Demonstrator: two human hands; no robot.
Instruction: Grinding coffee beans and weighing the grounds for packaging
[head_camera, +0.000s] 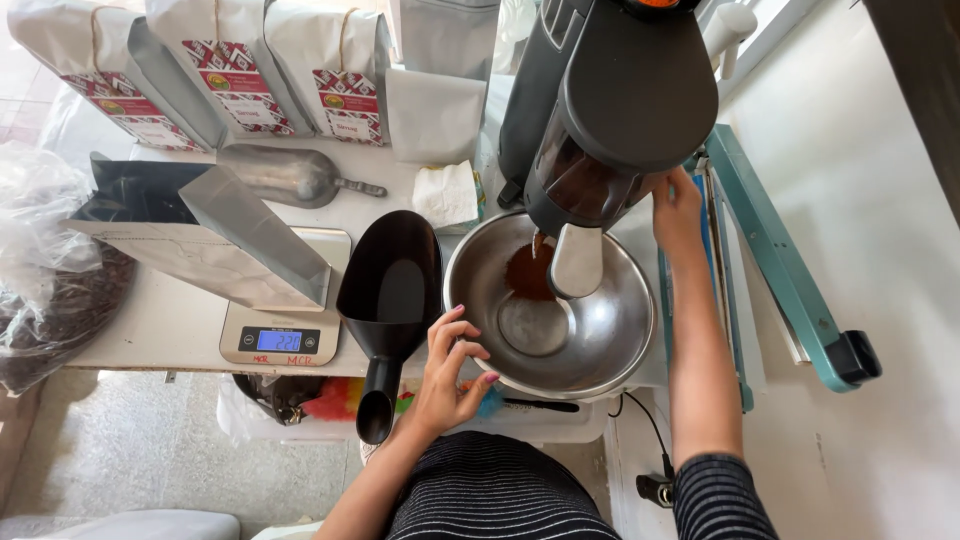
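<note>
1. We are steadying the steel bowl (590, 345) with our left hand (452, 372), fingers loosely curled and resting on its near rim, gripping nothing.
2. Our right hand (676, 212) is reaching to the grinder (610, 110); we cannot tell its grip.
3. Brown grounds (527, 272) are falling into the bowl, which sits directly under the spout (577, 262).
4. We judge that keeping the bowl centred there is what matters.
5. We are counting one bowl, two scoops, black (392, 290) and metal (292, 175), one scale (285, 338), and three tagged bags (330, 75) behind.
</note>
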